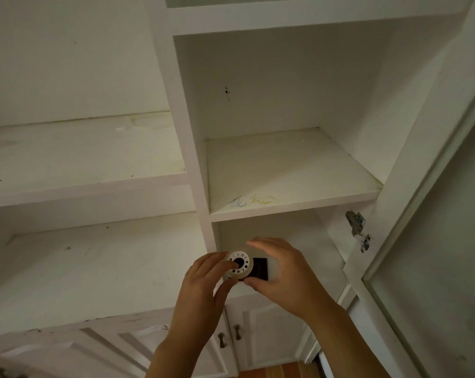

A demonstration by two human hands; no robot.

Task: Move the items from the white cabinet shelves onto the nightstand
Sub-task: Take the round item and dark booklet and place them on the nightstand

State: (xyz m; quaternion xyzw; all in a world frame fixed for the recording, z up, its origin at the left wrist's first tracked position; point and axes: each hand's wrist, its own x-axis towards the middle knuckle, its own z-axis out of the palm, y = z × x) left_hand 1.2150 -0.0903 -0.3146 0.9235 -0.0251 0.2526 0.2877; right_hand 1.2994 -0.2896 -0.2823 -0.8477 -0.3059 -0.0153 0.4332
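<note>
A small round white object (239,265) with a dark centre and a ring of moon and star cutouts is pinched in my left hand (203,285), in front of the lower right shelf of the white cabinet (192,148). Just right of it a flat white item with a black square face (260,268) sits between the thumb and fingers of my right hand (282,274). The fingers arch over its top and the thumb touches its lower edge. The nightstand is not in view.
The upper right shelf (290,170) is bare apart from blue and yellow scribbles. Two wide shelves (80,156) lie to the left. The cabinet's glass door (427,214) stands open on the right with a metal hinge. Lower cupboard doors with handles (237,332) are below.
</note>
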